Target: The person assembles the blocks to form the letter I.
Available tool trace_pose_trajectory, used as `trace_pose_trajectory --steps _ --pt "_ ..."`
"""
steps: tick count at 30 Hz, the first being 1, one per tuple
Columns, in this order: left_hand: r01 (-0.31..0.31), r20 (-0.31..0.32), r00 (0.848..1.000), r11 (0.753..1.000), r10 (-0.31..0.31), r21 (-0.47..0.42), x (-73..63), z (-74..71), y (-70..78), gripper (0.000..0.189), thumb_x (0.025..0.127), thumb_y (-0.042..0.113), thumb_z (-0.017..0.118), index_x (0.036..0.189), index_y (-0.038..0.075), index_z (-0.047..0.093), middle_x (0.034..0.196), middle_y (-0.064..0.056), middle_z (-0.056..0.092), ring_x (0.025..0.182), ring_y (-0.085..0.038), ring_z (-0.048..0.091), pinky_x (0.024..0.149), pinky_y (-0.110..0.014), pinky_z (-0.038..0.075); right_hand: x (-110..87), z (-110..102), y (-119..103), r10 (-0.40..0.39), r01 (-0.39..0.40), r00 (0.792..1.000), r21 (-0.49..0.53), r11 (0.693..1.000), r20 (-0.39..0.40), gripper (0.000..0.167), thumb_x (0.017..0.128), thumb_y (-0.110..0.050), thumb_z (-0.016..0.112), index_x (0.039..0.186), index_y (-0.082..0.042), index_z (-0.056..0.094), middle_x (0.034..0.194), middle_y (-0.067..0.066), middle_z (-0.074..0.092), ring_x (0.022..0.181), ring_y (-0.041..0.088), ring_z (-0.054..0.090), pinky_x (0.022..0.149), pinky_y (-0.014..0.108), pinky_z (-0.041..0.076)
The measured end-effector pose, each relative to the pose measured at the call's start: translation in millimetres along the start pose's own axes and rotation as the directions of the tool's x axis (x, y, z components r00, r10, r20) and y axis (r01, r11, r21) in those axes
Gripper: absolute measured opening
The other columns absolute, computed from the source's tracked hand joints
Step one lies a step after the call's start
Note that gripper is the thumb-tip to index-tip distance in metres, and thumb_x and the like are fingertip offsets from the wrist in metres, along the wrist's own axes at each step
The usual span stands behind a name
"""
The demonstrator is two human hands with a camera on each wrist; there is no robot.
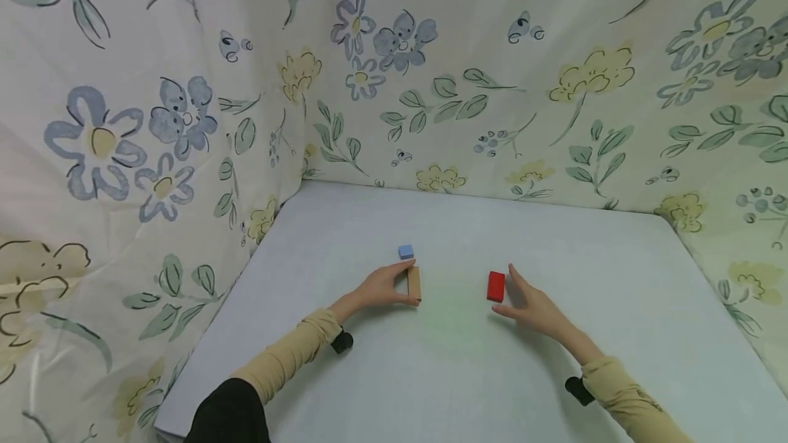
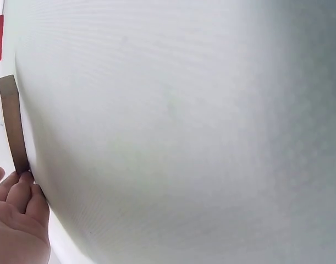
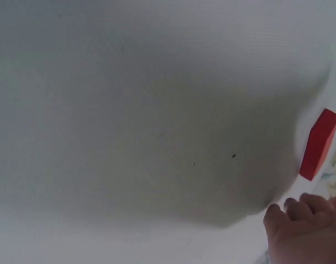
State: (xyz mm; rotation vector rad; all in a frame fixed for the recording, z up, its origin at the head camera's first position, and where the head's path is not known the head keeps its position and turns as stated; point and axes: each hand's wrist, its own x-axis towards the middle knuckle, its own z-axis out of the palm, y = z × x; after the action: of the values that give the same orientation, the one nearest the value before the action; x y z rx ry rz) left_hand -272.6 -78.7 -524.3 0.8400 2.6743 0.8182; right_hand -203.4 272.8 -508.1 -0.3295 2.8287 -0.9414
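My left hand [image 1: 377,288] pinches a plain wooden block [image 1: 414,284], its fingers at the far end and the thumb at the near end. In the left wrist view the fingertips meet one end of that wooden block [image 2: 12,126]. Just beyond these fingers sits a small blue block [image 1: 405,251]. To the right, a red block [image 1: 495,286] stands beside my right hand [image 1: 534,310], whose thumb and fingers are spread around its right side without gripping it. The right wrist view has the red block [image 3: 320,144] a short gap past the fingertips.
All the blocks are on a white-covered table [image 1: 455,374]. Floral cloth [image 1: 455,128] hangs behind the table and along its left and right sides. Small dark wrist cameras [image 1: 342,342] sit under both forearms.
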Motion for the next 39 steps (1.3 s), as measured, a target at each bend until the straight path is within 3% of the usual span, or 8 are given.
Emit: trace_pose_trajectory --steps 11,19,25,39 --pt "-0.032 -0.011 0.999 0.999 0.032 0.002 0.5 -3.3 -2.0 0.085 0.072 0.042 0.08 0.142 0.01 0.044 0.145 -0.005 0.047 0.135 -0.024 0.043 0.111 -0.039 0.037 9.0 10 7 0.03 -0.025 0.997 0.075 0.997 -0.073 0.09 0.081 -0.031 0.075 0.146 0.007 0.026 0.149 0.029 0.03 0.137 0.047 0.028 0.109 0.059 0.03" --pt "-0.019 0.067 0.997 0.999 0.021 -0.038 5.9 -12.5 -9.8 0.083 0.072 0.038 0.081 0.143 0.015 0.044 0.146 -0.003 0.046 0.136 -0.021 0.041 0.111 -0.038 0.037 11.4 17 9 0.018 -0.013 0.993 0.049 0.999 -0.118 0.077 0.081 -0.023 0.075 0.143 0.004 0.037 0.145 0.028 0.038 0.133 0.048 0.034 0.107 0.059 0.033" --pt "-0.006 0.096 0.995 0.997 0.013 -0.073 9.5 -16.6 -13.0 0.081 0.071 0.034 0.083 0.142 0.016 0.046 0.146 -0.002 0.046 0.136 -0.02 0.041 0.11 -0.035 0.038 13.5 17 8 0.033 -0.029 0.993 0.041 0.999 -0.114 0.076 0.081 -0.025 0.074 0.143 0.0 0.038 0.144 0.027 0.039 0.133 0.047 0.035 0.106 0.059 0.034" --pt "-0.005 0.1 0.995 0.994 0.016 -0.108 12.2 -17.7 -14.5 0.08 0.071 0.033 0.083 0.141 0.016 0.047 0.146 -0.002 0.046 0.137 -0.019 0.039 0.111 -0.035 0.037 14.7 13 8 0.031 -0.027 0.988 0.03 0.999 -0.153 0.075 0.076 -0.029 0.079 0.137 -0.001 0.048 0.138 0.026 0.048 0.127 0.046 0.043 0.1 0.058 0.041"
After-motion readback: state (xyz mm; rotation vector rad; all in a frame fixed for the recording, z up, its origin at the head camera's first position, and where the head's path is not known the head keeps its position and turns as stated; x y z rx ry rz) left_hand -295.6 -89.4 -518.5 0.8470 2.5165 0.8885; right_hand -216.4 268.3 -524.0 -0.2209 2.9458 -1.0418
